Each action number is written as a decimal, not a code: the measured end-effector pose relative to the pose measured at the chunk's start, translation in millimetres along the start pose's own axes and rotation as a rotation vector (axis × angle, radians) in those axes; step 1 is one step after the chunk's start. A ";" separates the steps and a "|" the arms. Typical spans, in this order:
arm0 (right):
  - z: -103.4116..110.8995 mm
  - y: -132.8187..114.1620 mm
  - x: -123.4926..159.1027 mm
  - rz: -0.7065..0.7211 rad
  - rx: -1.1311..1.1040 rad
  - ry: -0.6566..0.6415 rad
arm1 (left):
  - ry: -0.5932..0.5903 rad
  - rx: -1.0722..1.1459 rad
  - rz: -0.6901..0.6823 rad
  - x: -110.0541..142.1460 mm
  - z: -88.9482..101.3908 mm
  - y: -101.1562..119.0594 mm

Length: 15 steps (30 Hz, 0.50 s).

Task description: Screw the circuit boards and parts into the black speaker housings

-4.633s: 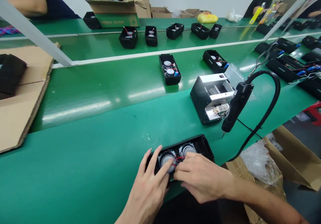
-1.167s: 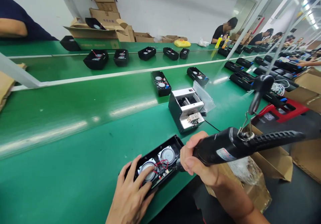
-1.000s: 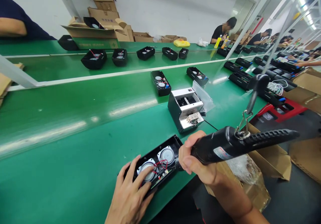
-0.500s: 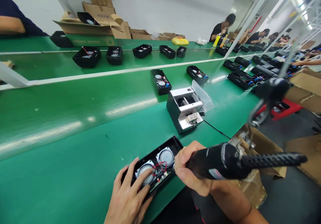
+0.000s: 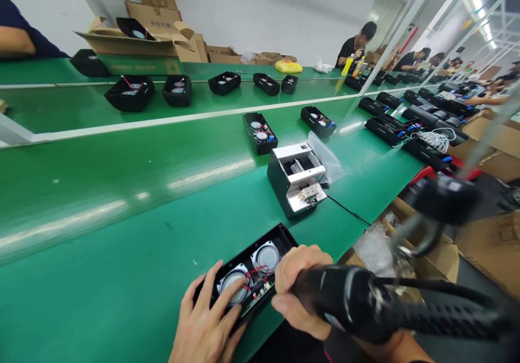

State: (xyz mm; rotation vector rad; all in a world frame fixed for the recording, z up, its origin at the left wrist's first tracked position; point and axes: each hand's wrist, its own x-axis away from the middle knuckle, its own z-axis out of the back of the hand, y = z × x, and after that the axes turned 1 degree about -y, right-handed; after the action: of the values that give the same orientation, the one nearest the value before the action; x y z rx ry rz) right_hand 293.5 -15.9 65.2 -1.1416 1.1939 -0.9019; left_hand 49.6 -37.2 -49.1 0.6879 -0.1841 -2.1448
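My right hand (image 5: 303, 290) is wrapped round a black electric screwdriver (image 5: 345, 298), whose ribbed cable sleeve trails to the right. The tool's tip is hidden behind my fingers, over the right end of an open black speaker housing (image 5: 284, 235). That housing lies tilted across the bench near me. Inside sit two round speakers (image 5: 267, 257), red wires (image 5: 260, 271) and a circuit board strip (image 5: 254, 300) along the near side. My left hand (image 5: 211, 309) grips the housing's left end, with fingers spread over the rim and the nearer speaker.
A silver-and-black machine (image 5: 298, 179) stands just beyond, with a clear plastic bag (image 5: 327, 160) behind it. More housings (image 5: 260, 134) line the green bench (image 5: 101, 276). A blurred hanging hook (image 5: 422, 238) dangles at right, above cardboard boxes (image 5: 495, 249). Co-workers (image 5: 353, 46) sit farther off.
My right hand and the screwdriver have moved slightly down and left, the tool's rear end dropping. The hanging hook has swung lower. My left hand stays on the housing.
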 end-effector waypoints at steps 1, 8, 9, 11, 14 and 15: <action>6.8 -5.4 -5.7 0.025 -0.029 -0.002 | 0.015 0.016 0.005 -1.5 -0.4 -0.6; 82.0 -5.3 -84.9 0.423 -0.012 0.640 | 0.053 0.012 -0.040 -9.3 -1.1 -7.9; 89.4 -2.1 -95.0 0.415 0.038 0.667 | 0.036 -0.018 -0.075 -9.8 0.1 -10.3; 97.9 4.0 -109.9 0.368 0.096 0.684 | 0.002 -0.087 -0.129 -11.2 3.6 -15.9; 99.5 9.3 -120.6 0.297 0.102 0.646 | -0.002 -0.185 -0.240 -15.1 9.7 -24.0; 98.9 9.9 -121.9 0.280 0.102 0.628 | 0.004 -0.213 -0.285 -16.7 11.4 -25.6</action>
State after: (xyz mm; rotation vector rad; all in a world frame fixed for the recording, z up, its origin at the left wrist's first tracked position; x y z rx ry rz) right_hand 369.1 121.0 82.2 -0.5923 1.7397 -1.1251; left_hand 33.9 -9.6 -42.0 0.6225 0.1528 -2.3890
